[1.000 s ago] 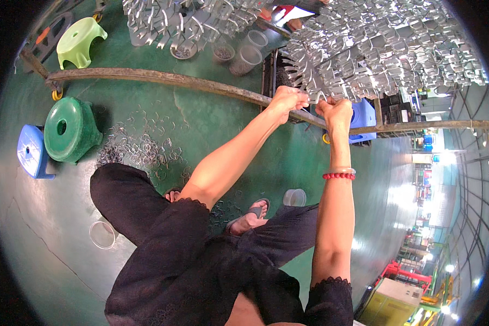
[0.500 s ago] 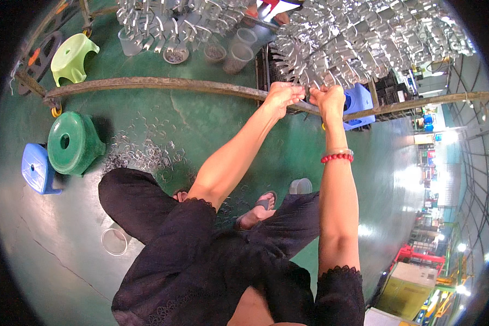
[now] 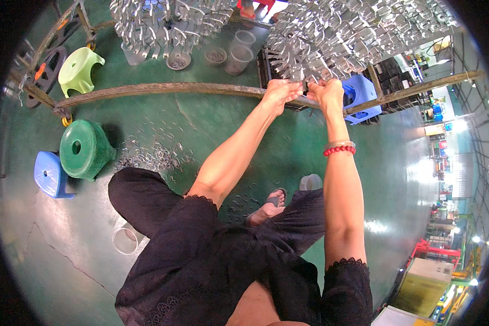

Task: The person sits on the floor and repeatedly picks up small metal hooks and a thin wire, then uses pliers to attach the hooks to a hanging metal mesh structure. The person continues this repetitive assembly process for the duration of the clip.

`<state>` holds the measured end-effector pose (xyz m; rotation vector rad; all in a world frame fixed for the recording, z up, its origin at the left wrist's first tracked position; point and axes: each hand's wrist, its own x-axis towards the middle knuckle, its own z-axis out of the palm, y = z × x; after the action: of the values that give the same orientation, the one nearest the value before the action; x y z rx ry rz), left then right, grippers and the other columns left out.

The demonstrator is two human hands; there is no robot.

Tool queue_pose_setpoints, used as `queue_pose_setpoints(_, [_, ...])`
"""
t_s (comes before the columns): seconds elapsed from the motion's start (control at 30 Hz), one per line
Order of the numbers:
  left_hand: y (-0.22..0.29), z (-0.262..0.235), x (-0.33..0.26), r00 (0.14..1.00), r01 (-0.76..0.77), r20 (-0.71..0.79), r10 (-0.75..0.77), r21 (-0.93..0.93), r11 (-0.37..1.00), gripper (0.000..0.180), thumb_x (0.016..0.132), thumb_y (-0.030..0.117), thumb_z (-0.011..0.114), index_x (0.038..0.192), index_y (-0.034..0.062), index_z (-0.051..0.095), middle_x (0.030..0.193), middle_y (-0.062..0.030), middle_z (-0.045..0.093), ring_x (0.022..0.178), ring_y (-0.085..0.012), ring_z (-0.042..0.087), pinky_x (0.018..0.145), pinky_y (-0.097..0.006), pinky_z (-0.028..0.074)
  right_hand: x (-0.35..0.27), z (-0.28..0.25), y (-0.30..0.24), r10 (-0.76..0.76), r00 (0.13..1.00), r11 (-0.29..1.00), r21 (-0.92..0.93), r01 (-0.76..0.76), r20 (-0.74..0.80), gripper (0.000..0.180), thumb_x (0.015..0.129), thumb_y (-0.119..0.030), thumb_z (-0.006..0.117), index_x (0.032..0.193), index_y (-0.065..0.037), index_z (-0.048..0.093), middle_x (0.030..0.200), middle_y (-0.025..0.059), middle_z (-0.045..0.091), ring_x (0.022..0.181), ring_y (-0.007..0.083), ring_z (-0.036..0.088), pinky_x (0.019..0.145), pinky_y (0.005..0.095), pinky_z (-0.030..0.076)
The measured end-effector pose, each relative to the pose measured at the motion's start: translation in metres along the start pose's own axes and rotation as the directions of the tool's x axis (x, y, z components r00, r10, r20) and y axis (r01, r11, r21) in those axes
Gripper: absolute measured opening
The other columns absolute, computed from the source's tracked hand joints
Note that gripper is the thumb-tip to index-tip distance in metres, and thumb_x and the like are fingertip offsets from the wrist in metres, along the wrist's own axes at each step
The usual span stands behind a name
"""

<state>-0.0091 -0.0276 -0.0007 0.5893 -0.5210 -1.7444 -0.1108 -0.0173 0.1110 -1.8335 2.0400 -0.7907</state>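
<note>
Shiny bent metal pieces hang in a dense cluster at the top right. At its lower edge, my left hand is closed, its fingertips pinched together close to the right hand's; what lies between them is too small to make out. My right hand is closed as well, its thumb and fingers pinching at the bottom of one of the lowest metal pieces. Its fingertips are partly hidden. A red bead bracelet circles the right wrist.
A rusty metal bar crosses in front of me, just below my hands. Another metal cluster hangs upper left, above plastic cups. Loose metal bits litter the floor. Green and blue stools stand left; a blue stool stands beyond my right hand.
The view has shifted slightly, so the stools and bar appear a little further right. Both hands stay pinched together at the cluster's lower edge.
</note>
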Motion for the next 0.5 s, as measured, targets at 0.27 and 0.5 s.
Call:
queue_pose_setpoints(0.27, [0.000,0.000,-0.007,0.997,-0.071,0.042,0.067,0.103,0.992,0.014,0.081,0.014,0.063,0.090,0.0017,0.063,0.083,-0.0038,0.065,0.074,-0.0109,0.060,0.067,-0.022,0.046,-0.004,-0.004,0.010,-0.143,0.990,0.990,-0.012,0.143,0.014,0.016,0.075,-0.007,0.064,0.074,0.009,0.064,0.063,0.0134,0.065,0.055,0.0169,0.065,0.050,0.0248,0.051])
queue_pose_setpoints(0.5, [0.001,-0.003,-0.009,0.998,-0.058,0.036,0.054,0.143,0.988,0.019,0.084,0.014,0.061,0.096,0.0003,0.062,0.086,-0.0035,0.064,0.076,-0.0098,0.059,0.069,-0.022,0.048,-0.020,-0.010,0.013,-0.269,0.963,0.963,-0.024,0.268,-0.026,0.019,0.080,-0.011,0.062,0.082,0.008,0.064,0.069,0.0140,0.066,0.056,0.0161,0.065,0.050,0.0266,0.049])
